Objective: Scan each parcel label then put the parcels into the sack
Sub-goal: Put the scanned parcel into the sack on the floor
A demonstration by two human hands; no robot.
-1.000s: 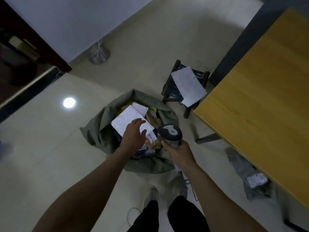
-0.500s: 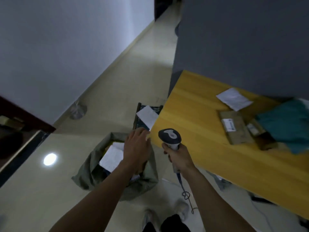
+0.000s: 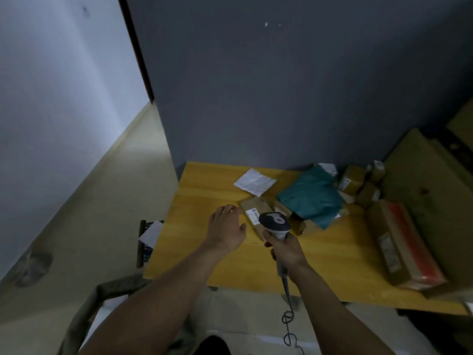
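Note:
My right hand (image 3: pixel 286 249) grips a grey handheld scanner (image 3: pixel 274 222) with a coiled cable hanging below the table edge. My left hand (image 3: pixel 226 228) is open and empty, stretched over the yellow table (image 3: pixel 199 206) just left of a flat brown parcel (image 3: pixel 256 210) with a white label. Behind that parcel lie a white envelope (image 3: pixel 254 181) and a teal bag parcel (image 3: pixel 311 194). Small taped brown boxes (image 3: pixel 358 181) sit at the back. A long box with orange tape (image 3: pixel 401 242) lies at the right. The grey-green sack (image 3: pixel 89 306) is on the floor at lower left, mostly cut off.
A grey partition wall (image 3: pixel 281 85) rises behind the table. A dark stool with a white sheet (image 3: pixel 149 235) stands left of the table. Large cardboard (image 3: pixel 422 170) leans at the far right. Pale tiled floor (image 3: pixel 102 213) runs to the left.
My view has swung up from the sack to the table. My left hand left the sack, where it set down a white parcel, and now reaches over the table. The scanner stays in my right hand.

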